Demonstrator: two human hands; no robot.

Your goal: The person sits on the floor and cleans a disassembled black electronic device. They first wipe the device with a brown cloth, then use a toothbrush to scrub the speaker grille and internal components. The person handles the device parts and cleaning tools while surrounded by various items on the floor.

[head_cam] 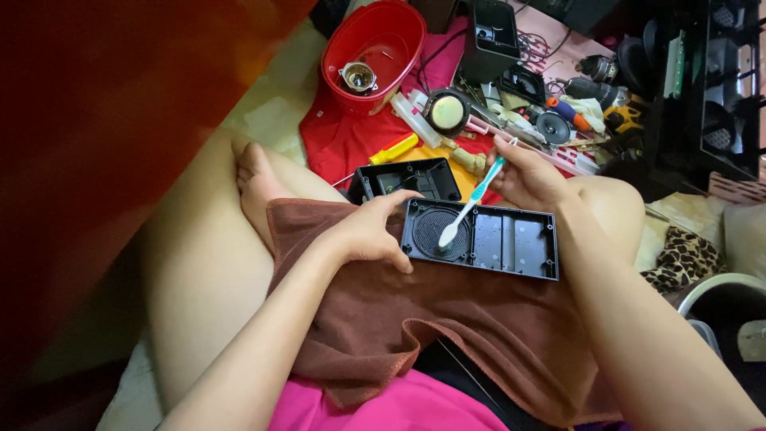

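Underneath, brown towel point(383, 311); left hand point(371, 231) gripping black casing point(511, 243), right hand point(527, 175) toothbrush point(472, 199).

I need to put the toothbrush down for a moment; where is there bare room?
Bare brown towel lies below the black panel, between both forearms. The red cloth beside the red basin is partly free. Further right, parts and tools crowd the floor.
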